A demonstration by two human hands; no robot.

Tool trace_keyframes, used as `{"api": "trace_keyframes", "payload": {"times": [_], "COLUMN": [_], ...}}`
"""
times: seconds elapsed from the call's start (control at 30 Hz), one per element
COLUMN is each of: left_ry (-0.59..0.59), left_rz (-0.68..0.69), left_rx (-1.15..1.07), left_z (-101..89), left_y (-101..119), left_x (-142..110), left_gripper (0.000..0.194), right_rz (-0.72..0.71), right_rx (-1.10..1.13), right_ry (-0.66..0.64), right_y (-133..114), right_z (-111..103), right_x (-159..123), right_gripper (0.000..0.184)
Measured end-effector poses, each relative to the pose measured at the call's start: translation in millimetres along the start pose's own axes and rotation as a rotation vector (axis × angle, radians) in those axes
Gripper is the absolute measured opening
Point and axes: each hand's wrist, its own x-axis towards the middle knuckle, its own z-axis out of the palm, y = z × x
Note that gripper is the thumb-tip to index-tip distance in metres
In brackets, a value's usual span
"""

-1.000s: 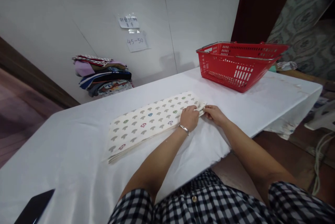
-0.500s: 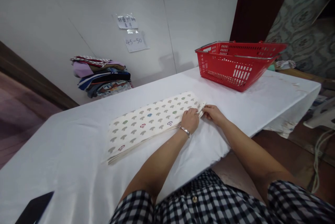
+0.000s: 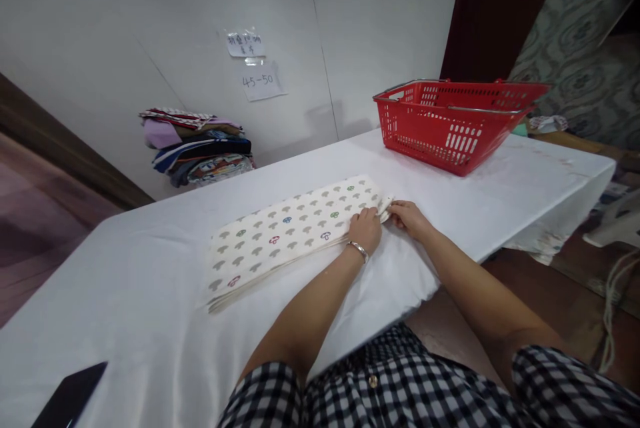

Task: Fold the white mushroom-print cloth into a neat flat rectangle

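Note:
A folded white cloth (image 3: pixel 295 228) printed with grey mushroom shapes and a few coloured ones lies in a long strip on the white-covered table (image 3: pixel 165 308). At its right end, my left hand (image 3: pixel 366 228), with a silver bracelet at the wrist, presses down with curled fingers and grips the near corner. My right hand (image 3: pixel 407 217) pinches the cloth's bunched right edge just beside it. The fingertips of both hands are partly hidden in the fabric.
Toward the back right of the table stands a red plastic basket (image 3: pixel 430 131) with metal handles. A stack of folded clothes (image 3: pixel 200 148) sits by the wall at the back left. A dark flat object (image 3: pixel 70 395) lies at the near left, and paper signs (image 3: pixel 263 81) hang on the wall.
Both hands stay at the cloth's right end with almost no movement. The whole view has shifted very slightly.

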Motion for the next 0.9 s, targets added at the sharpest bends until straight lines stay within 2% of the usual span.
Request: {"api": "trace_keyframes", "payload": {"times": [0.17, 0.3, 0.43, 0.6, 0.73, 0.8, 0.9], "left_ry": [-0.056, -0.065, -0.059, -0.052, -0.069, -0.097, -0.099], "left_rz": [0.024, 0.067, 0.089, 0.063, 0.084, 0.060, -0.015], "left_rx": [-0.020, -0.008, 0.017, -0.045, -0.156, -0.198, -0.199], "left_z": [2.1, -0.2, -1.4, 2.8, -3.3, -10.9, -24.5], "left_y": [4, 8, 12, 10, -15, -35, -69], "left_x": [-2, -4, -6, -9, -28, -46, -85], "left_gripper": [0.028, 0.027, 0.026, 0.029, 0.040, 0.044, 0.042], "right_rz": [0.122, 0.161, 0.161, 0.176, 0.182, 0.169, 0.134], "right_rx": [0.027, -0.040, -0.140, -0.123, -0.095, -0.077, -0.055], "right_ry": [-0.021, 0.029, 0.093, 0.142, 0.194, 0.207, 0.222], "right_y": [-6, -4, 3, 5, 5, 5, 8], "right_z": [-1, -3, -7, -11, -13, -14, -15], "right_x": [-7, -4, 2, 2, 2, 3, 5], "right_gripper": [0.020, 0.033, 0.027, 0.021, 0.019, 0.018, 0.022]}}
